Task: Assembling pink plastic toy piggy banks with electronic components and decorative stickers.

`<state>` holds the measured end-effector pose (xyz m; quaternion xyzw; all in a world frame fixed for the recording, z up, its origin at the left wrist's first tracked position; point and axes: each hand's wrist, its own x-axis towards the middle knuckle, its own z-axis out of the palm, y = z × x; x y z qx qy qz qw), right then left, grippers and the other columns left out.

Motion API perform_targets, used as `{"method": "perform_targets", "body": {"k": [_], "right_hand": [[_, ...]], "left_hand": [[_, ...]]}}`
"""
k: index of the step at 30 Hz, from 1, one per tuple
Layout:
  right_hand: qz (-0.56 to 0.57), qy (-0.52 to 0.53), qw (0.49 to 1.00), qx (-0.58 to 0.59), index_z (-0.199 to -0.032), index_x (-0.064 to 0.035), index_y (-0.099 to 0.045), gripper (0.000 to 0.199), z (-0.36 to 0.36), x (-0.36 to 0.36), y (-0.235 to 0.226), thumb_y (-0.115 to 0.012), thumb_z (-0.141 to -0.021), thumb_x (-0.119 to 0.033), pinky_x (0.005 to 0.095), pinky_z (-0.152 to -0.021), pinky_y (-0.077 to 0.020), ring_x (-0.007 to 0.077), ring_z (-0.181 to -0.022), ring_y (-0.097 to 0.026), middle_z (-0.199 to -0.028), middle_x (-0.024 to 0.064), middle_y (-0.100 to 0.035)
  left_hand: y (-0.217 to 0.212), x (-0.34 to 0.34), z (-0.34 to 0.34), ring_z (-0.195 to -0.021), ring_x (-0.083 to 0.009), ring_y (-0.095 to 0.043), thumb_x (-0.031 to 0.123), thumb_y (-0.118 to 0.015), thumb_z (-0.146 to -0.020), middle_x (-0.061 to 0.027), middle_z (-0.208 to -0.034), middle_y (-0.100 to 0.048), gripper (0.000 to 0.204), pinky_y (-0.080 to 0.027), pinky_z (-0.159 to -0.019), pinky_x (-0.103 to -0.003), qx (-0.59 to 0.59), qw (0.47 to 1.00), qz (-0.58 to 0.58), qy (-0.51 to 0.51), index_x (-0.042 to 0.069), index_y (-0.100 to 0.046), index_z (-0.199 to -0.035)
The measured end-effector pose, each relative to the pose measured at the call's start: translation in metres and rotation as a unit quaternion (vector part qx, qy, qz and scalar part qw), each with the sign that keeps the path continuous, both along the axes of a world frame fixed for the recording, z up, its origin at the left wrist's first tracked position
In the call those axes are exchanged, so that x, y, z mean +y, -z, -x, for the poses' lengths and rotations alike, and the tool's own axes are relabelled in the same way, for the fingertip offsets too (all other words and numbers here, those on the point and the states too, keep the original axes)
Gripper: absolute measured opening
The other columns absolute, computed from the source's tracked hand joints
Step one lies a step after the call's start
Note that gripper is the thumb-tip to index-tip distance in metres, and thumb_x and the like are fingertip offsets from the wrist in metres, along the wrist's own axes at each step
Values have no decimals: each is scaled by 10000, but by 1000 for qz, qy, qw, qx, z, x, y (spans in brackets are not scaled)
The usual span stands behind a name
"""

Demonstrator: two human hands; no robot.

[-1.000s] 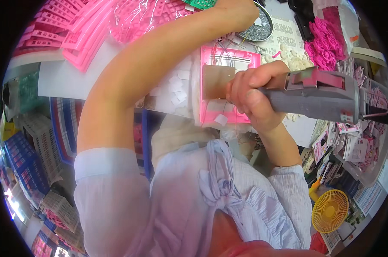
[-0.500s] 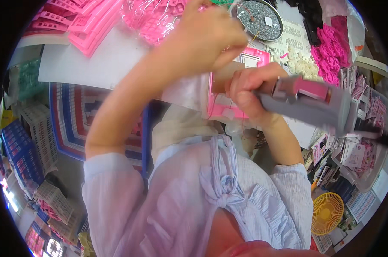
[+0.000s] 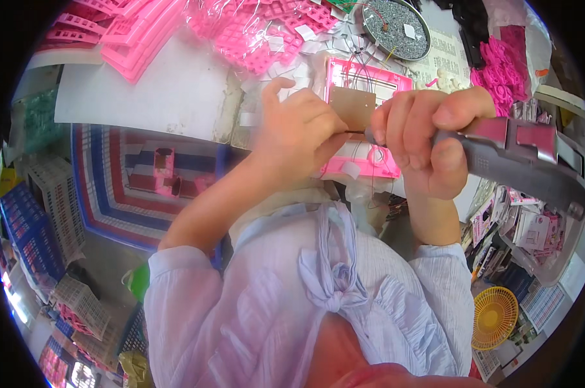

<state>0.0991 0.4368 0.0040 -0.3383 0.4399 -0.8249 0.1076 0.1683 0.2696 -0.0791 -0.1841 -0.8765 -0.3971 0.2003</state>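
My right hand (image 3: 428, 132) is wrapped round a grey electric screwdriver (image 3: 515, 158), whose thin dark bit points left. At the tip of that bit the thumb and fingers of my left hand (image 3: 299, 129) are pinched together. What they hold, if anything, is too small to make out. Just under both hands lies an open pink plastic case (image 3: 402, 83) on the table. A brown board (image 3: 351, 102) and thin loose wires (image 3: 360, 61) are in it. My hands cover part of the case.
Behind the case stands a round dish (image 3: 428, 40) of small grey metal parts. Pink plastic parts in a clear bag (image 3: 254, 45) lie at the back. White round parts (image 3: 449, 81) and magenta parts (image 3: 496, 77) are at right. A striped bin (image 3: 105, 187) stands left, below the table.
My left hand has come down from near the dish to the screwdriver's tip. My right hand and the screwdriver have shifted right, and the pinched fingers now meet the bit.
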Motion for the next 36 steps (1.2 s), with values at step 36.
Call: {"method": "perform_targets", "body": {"k": [36], "right_hand": [[-493,11,868,58,-1409,-60,-517,645,2,40,22,-733,-804,6,295,-669,-514,141,-763,-616,-847,56,-658]], "left_hand": [[-27,13,7,-811,-137,-724,-10,-559,-979,-118,-895,-726,174,-553,-715,-262,-350,911,-205,69,-17,-583,-1151]]}}
